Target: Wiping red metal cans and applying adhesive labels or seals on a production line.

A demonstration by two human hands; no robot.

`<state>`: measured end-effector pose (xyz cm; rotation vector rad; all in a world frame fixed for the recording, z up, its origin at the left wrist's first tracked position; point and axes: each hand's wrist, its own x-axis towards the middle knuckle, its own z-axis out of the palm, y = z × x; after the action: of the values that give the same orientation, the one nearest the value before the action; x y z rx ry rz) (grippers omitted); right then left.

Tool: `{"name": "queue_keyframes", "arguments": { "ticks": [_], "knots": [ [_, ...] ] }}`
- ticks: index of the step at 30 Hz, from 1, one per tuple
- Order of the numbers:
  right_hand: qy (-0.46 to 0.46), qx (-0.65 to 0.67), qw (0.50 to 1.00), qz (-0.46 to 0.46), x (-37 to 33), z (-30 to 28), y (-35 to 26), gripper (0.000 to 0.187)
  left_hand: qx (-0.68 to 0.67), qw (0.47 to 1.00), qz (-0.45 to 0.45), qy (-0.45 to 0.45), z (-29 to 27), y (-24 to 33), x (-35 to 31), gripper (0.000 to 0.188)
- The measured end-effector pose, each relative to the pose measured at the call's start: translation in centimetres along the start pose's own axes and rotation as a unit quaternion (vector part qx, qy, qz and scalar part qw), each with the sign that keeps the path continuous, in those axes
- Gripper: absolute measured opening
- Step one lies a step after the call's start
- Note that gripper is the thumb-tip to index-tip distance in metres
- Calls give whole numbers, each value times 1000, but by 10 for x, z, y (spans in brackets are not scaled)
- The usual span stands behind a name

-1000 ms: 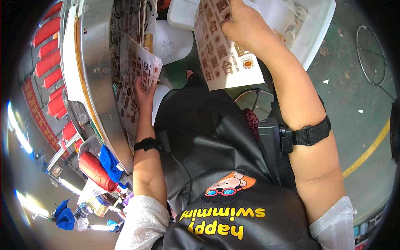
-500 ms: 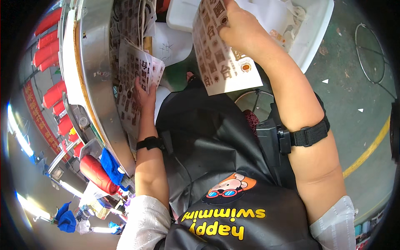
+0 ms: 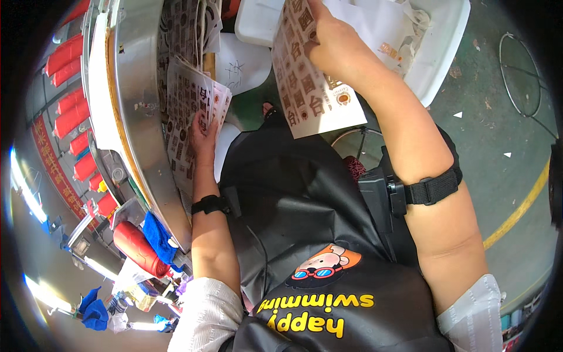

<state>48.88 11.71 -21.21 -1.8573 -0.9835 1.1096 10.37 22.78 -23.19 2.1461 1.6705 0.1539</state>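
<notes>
Brown-printed decal sheets [image 3: 186, 88] hang in a bunch beside the metal table's edge. My left hand [image 3: 204, 138] is closed on the near edge of this bunch, with the thumb on the front. Higher up and to the right, a single printed sheet [image 3: 302, 76] hangs from my right hand [image 3: 337, 50], pinched along its upper right edge. Its bottom edge is pale and unprinted, lit by sunlight. Part of the right fingers is hidden behind the sheet.
A white plastic tub [image 3: 448, 44] holding pale sheets and scraps stands beyond my right arm. The steel table [image 3: 138, 88] runs along my left. A metal ring stand [image 3: 522, 76] is on the green floor at far right. Below hangs my black apron [image 3: 293, 193].
The sheet in my right hand has shifted slightly left and down. My left hand has moved only a little on the bunch, and both hands keep hold.
</notes>
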Motion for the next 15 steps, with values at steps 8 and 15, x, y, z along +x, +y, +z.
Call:
{"name": "queue_keyframes", "arguments": {
  "ticks": [8,15],
  "knots": [
    [-104,-74,984,-128,-9,38,-6,51,-92,977,-120,152,-10,-20,-7,50],
    [-149,-91,965,-198,18,138,2,18,96,990,-63,81,-13,7,-29,49]
  ]
}}
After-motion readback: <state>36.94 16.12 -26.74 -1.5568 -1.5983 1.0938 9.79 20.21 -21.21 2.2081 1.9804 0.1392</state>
